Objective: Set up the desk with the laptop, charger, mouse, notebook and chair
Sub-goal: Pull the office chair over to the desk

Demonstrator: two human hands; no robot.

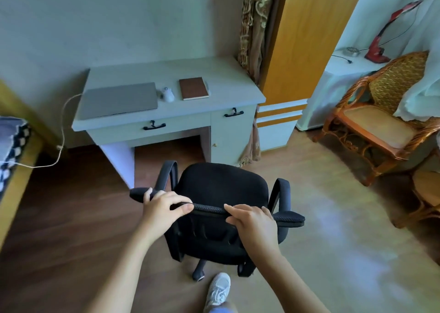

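A black office chair (221,186) with armrests stands on the wooden floor in front of the pale grey desk (228,79), its seat facing the desk opening. My left hand (164,205) and my right hand (252,222) both grip the top edge of its backrest. On the desk lie a shut grey laptop (119,100), a white mouse (167,94) beside it, and a brown notebook (193,88). A white charger cable (63,131) hangs from the laptop's left side down toward the floor.
A bed with a checkered blanket (12,143) sits at the left. An orange wardrobe (300,39) stands right of the desk. A wicker armchair (381,117) and a white side table with a red lamp (378,48) fill the right. My sneaker (217,291) is behind the chair.
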